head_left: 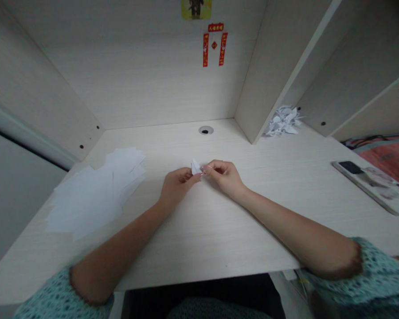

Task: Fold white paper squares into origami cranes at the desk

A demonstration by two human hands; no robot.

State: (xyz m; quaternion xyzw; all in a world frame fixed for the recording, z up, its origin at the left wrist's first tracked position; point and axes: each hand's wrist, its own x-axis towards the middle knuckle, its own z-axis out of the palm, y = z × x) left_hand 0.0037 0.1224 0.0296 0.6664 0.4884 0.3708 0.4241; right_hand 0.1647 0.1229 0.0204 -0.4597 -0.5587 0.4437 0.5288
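Observation:
A small piece of folded white paper is held up between my two hands, over the middle of the desk. My left hand pinches it from the left, with the thumb along its lower edge. From the right, the thumb and fingertips of my right hand close on its other side. The fingers cover much of the paper, so its full shape cannot be made out. To the left of my left hand lies a spread stack of flat white paper sheets.
A heap of small folded white papers lies behind the upright divider at the right. A phone rests near a red cloth. A round cable hole sits at the desk's back. Red stickers mark the back panel.

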